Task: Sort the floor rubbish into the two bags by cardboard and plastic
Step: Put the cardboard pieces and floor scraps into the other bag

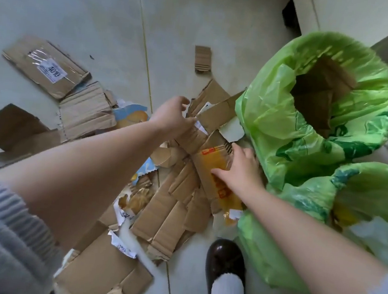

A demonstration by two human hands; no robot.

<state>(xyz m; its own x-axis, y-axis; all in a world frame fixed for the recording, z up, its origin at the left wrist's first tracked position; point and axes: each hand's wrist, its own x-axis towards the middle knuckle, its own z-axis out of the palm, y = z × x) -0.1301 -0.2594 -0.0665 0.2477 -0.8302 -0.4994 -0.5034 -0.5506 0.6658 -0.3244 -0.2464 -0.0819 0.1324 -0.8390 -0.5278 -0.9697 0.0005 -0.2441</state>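
Your left hand (170, 115) and right hand (238, 169) both gripped one cardboard strip (208, 153); the bag (274, 121) beyond your right hand held some cardboard, but most lay unsorted around them.

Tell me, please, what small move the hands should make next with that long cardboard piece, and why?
Probably lift the long cardboard strip and swing it into the far green bag. The left hand and right hand already grip it at both ends, and that bag's open mouth shows brown cardboard inside, while the nearer bag appears to hold plastic.
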